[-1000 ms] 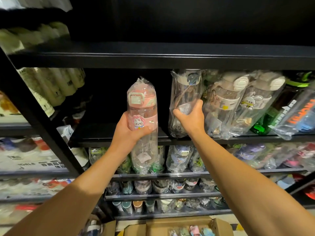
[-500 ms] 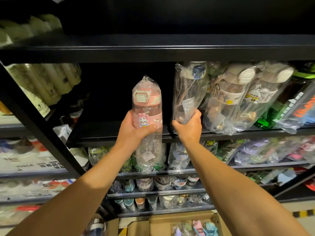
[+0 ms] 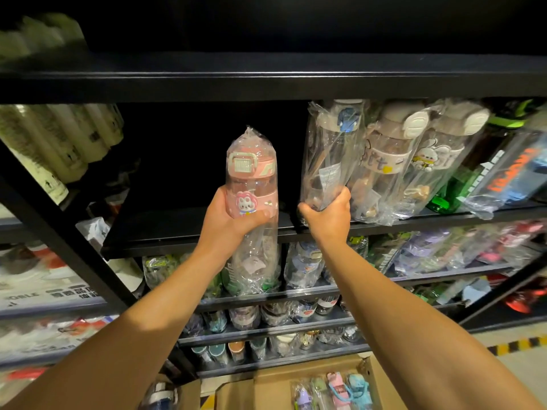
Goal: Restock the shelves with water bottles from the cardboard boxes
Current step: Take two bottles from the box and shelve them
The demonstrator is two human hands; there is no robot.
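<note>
My left hand (image 3: 229, 216) grips a plastic-wrapped clear bottle with a pink lid and a bunny sticker (image 3: 251, 184), held upright in front of the dark gap on the black shelf (image 3: 177, 235). My right hand (image 3: 327, 214) holds the bottom of a wrapped clear bottle with a blue-trimmed lid (image 3: 331, 152), which leans on the shelf beside two beige-lidded bottles (image 3: 393, 161). An open cardboard box (image 3: 275, 389) with several wrapped bottles sits below.
Green and blue bottles (image 3: 503, 173) fill the shelf's right end. White cylinders (image 3: 59, 149) lie on the left rack. Lower shelves (image 3: 266, 327) hold many wrapped bottles. A black diagonal post (image 3: 68, 241) crosses at left. Yellow-black floor tape (image 3: 521, 344) lies at right.
My right hand slid from the side of the clear bottle down to its base and now grips it. The pink-lidded bottle in my left hand rose slightly toward the shelf gap.
</note>
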